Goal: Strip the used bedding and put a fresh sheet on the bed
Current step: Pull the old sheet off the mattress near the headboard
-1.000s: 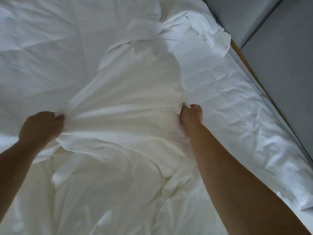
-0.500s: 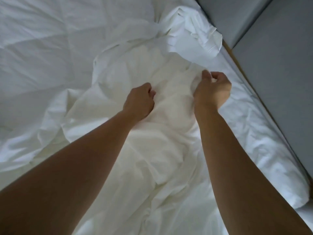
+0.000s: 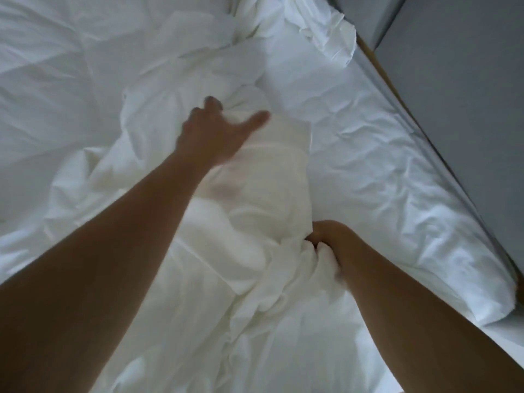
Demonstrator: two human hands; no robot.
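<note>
A loose white sheet (image 3: pixel 255 194) lies bunched in a long ridge down the middle of the bed. My right hand (image 3: pixel 326 236) grips a fistful of this sheet near the ridge's right side, low in the view. My left hand (image 3: pixel 215 131) reaches farther up the bed, blurred, with its thumb spread out and its fingers over a fold of the same sheet; I cannot tell if it holds the cloth. Under the bunched sheet the bed is covered by a crumpled white fitted sheet (image 3: pixel 382 165) on the right and a white duvet (image 3: pixel 51 80) on the left.
A rumpled corner of white cloth (image 3: pixel 326 32) is piled at the top right of the bed. A thin wooden bed edge (image 3: pixel 377 63) runs diagonally along the right side, with a grey wall (image 3: pixel 459 80) close beside it.
My right hand has come down and toward me, now gripping a bunch of the sheet. My left hand has gone farther up the bed with its thumb spread.
</note>
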